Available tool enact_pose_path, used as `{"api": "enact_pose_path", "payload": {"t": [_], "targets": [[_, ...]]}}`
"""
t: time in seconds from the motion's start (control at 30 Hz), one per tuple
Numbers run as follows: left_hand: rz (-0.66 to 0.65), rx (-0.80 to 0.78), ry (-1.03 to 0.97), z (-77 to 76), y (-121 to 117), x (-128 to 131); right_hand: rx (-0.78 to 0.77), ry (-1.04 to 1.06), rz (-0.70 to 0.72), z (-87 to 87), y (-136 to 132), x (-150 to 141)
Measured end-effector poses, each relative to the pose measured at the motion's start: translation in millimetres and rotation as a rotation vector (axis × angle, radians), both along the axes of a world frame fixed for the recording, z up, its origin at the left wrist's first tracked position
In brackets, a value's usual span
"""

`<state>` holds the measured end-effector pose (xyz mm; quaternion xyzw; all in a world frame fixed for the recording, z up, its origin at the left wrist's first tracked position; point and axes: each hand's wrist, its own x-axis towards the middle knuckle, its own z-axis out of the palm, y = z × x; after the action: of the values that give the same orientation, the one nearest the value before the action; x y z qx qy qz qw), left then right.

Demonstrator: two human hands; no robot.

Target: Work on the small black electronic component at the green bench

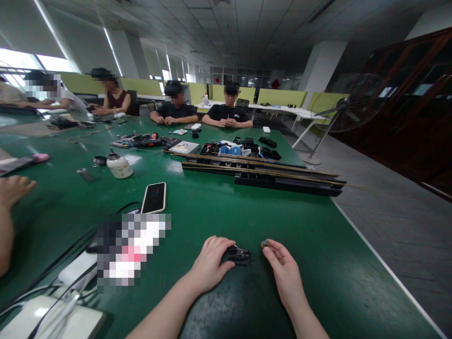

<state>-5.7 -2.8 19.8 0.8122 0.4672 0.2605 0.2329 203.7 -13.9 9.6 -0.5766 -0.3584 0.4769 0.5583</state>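
On the green table (197, 216) in front of me lies a small black device (240, 255) with a rough, open-looking top. My left hand (211, 259) grips its left end between thumb and fingers. To the right of it, a short gap away, my right hand (282, 263) pinches a small flat piece (264, 244), brownish with a grey face, between thumb and fingertips. What kind of part it is cannot be made out. The two things are apart from each other.
A phone (154, 197) lies left of my hands, beside power strips (76, 273) with cables. Farther back are a white jar (119, 165), long black rails (289, 183) with thin rods, and assorted tools (141, 140). Several people sit around the table; another person's hand (16, 188) rests at left.
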Motion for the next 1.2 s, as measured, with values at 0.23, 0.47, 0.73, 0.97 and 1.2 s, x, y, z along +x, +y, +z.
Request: {"api": "enact_pose_path", "payload": {"t": [0.23, 0.47, 0.73, 0.97, 1.2], "targets": [[-0.008, -0.005, -0.011, -1.1, 0, -1, 0.061, -0.109, 0.074, 3.1, -1, -4], [-0.016, -0.017, 0.0, 0.8, 0, -1, 0.188, -0.435, 0.235, 2.5, -6, -9], [-0.016, 0.004, 0.008, -3.8, 0, 0, 0.286, -0.827, 0.45, 5.7, -11, -18], [-0.027, 0.007, 0.01, -3.4, 1, -1, 0.274, -0.861, 0.469, 5.3, -11, -17], [-0.032, 0.007, 0.024, -3.2, 0, -1, 0.252, -0.755, 0.452, 9.6, -11, -16]]}}
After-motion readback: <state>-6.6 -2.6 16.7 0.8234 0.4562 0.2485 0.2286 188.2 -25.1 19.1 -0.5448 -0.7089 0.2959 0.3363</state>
